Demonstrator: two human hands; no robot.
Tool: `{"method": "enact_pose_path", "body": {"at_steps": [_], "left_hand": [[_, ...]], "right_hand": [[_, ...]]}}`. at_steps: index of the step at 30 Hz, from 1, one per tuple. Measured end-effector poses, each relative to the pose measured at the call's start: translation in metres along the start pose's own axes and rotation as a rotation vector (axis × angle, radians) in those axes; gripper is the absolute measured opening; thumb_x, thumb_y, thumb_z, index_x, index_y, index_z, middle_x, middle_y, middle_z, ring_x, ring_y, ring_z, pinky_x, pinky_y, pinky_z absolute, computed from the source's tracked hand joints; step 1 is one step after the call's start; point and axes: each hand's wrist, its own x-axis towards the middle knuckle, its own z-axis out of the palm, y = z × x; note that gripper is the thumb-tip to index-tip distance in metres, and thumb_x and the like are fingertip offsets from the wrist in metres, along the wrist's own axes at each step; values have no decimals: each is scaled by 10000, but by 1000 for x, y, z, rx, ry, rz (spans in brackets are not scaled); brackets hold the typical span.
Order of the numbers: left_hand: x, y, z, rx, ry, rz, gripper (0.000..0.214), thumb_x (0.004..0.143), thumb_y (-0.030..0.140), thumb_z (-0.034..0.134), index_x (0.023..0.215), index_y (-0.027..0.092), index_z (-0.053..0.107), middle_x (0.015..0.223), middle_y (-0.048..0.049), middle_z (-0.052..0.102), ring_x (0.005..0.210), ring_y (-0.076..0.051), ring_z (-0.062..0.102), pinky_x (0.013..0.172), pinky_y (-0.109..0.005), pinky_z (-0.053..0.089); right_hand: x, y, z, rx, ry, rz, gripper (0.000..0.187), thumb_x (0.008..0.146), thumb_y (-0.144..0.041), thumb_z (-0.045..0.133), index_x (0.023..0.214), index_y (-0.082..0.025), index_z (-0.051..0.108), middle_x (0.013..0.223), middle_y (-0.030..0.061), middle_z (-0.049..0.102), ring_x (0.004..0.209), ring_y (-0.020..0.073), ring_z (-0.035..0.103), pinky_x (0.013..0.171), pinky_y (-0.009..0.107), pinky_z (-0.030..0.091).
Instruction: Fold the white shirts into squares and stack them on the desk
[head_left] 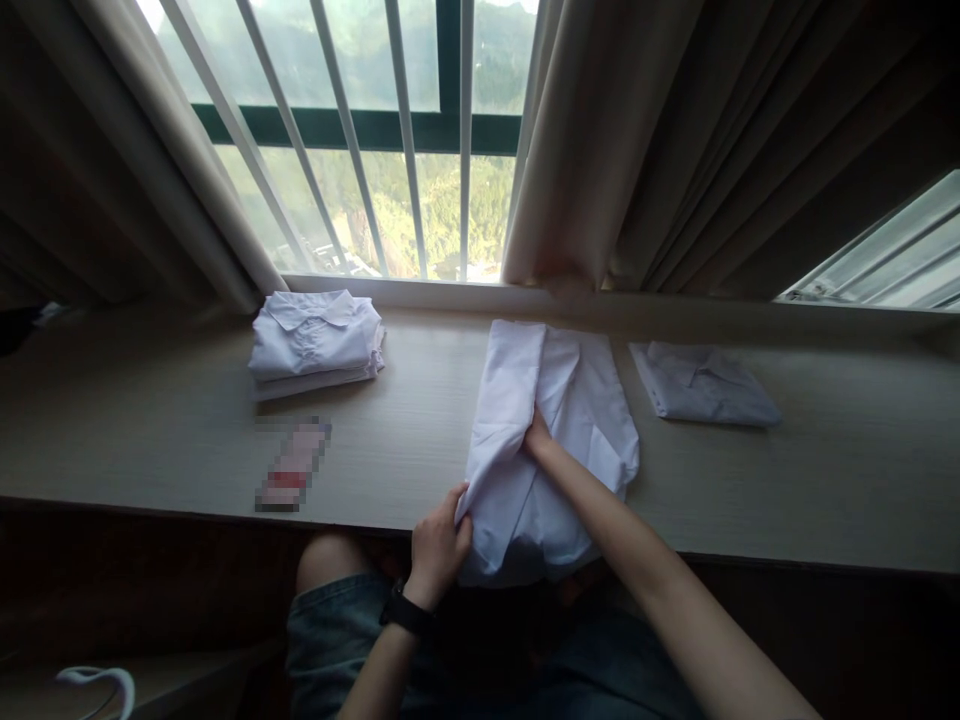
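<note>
A partly folded white shirt (pixel 570 400) lies before me, its near end hanging over the front edge of the ledge. At its lower left edge, my left hand (pixel 439 540) pinches the cloth between thumb and fingers; a black band circles that wrist. My right hand (pixel 536 437) reaches in at the folded left panel, its fingers mostly hidden under the fabric, so its grip does not show. To the left rests a stack of folded white shirts (pixel 315 335), collar up. Another folded white shirt (pixel 705 385) lies to the right.
The long pale ledge (pixel 420 420) runs beneath a barred window (pixel 360 180). Brown curtains (pixel 585 150) hang on both sides. A blurred-out flat object (pixel 294 465) lies left of the shirt. Down at the lower left is a white hanger hook (pixel 101 680). My knees are under the front edge.
</note>
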Motion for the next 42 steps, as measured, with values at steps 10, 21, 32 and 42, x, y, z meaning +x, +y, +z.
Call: {"method": "enact_pose_path", "body": {"at_steps": [10,21,32,42], "left_hand": [[-6,-1,1,196,-33,162,467,974,234,437,1413,357,538,1033,-56,655,825,-176,667,725,-249,468],[-21,-3,1,227,-30,161,461,990,251,418,1434,331,514,1041,-75,699,849,-203,688,749,-275,487],[-36,-17,23,-419,34,196,512,857,218,568,1368,198,566,1311,-86,653,1192,-214,619,1049,-367,470],[-23,-24,2,-428,42,166,374,935,224,443,1239,198,659,1216,-97,689,1145,-208,639,1025,-357,475]], "right_hand": [[-80,-20,-10,13,-9,366,204,831,-321,586,933,-150,631,823,48,701,480,119,613,320,179,296],[-97,-44,-2,-703,219,-16,555,905,-236,554,1445,-161,453,1374,206,545,1257,323,534,1058,450,419],[-110,-12,6,-1029,-112,-201,592,1019,-551,290,1542,-282,355,1636,77,254,1524,300,110,1191,584,28],[-59,-31,37,-989,-285,-159,634,1009,-597,252,1563,-293,304,1654,47,198,1537,282,63,1203,564,-3]]}}
